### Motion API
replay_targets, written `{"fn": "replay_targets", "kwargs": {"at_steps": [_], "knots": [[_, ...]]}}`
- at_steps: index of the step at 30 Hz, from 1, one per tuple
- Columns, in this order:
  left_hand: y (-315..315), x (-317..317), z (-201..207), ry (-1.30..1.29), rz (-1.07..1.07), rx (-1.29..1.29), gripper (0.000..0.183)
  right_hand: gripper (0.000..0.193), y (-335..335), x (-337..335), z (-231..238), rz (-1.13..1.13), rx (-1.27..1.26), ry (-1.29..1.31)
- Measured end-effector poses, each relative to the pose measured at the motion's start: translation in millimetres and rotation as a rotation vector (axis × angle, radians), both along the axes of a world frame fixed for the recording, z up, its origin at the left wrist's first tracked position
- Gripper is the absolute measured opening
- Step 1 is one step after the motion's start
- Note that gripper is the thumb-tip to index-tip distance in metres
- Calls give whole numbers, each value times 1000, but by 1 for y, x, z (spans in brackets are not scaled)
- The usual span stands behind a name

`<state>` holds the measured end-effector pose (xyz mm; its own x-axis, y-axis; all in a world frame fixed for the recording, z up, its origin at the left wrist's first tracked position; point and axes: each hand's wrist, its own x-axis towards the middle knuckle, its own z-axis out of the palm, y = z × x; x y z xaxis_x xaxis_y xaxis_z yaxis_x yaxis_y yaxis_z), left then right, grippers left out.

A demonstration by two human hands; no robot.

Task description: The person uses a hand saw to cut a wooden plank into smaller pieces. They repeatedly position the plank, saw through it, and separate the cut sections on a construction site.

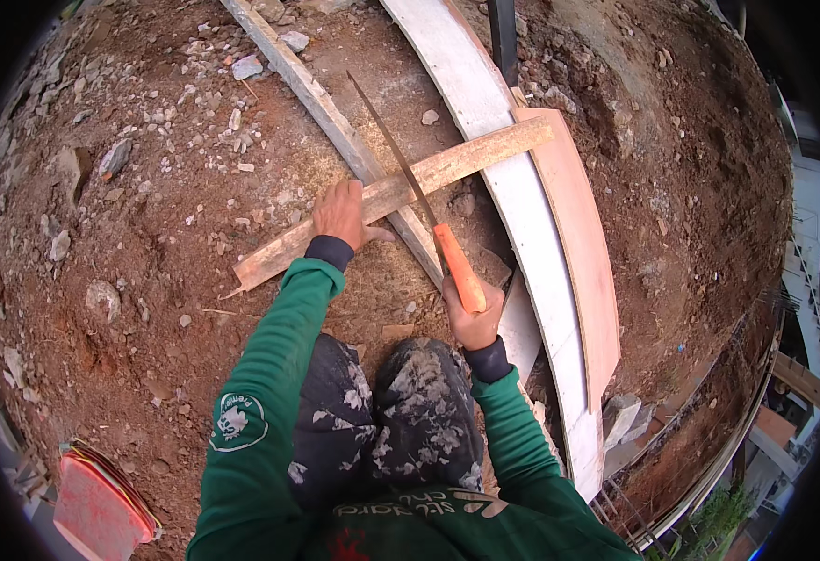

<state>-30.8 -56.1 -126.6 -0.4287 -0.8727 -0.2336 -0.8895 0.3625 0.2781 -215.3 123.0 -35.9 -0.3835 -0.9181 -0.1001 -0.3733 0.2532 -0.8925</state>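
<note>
A handsaw with an orange handle (461,271) is in my right hand (477,321), its fingers wrapped round the grip. The saw's dark, narrow blade (389,140) points away and to the left, crossing over a rough wooden batten (447,166). My left hand (340,213) presses on that batten to the left of the blade, fingers over its far side and thumb toward the right. The batten lies slantwise across a longer, greyish timber strip (312,103), and its right end rests over a white board (513,187). Pale sawdust is scattered near the crossing.
A pinkish plywood piece (578,252) lies along the white board's right side. Reddish soil with stones (115,157) surrounds the work. A dark post (503,37) stands at the far side. A red container (101,500) is at the lower left, and concrete chunks (621,419) lie at right.
</note>
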Motion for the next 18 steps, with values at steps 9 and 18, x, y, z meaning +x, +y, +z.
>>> {"fn": "replay_targets", "kwargs": {"at_steps": [9, 18], "knots": [[-25, 7, 6, -41, 61, 248, 60, 60, 134, -35, 66, 238, 163, 192], [-32, 13, -1, -35, -3, 251, 75, 12, 44, -21, 5, 91, 74, -52]]}}
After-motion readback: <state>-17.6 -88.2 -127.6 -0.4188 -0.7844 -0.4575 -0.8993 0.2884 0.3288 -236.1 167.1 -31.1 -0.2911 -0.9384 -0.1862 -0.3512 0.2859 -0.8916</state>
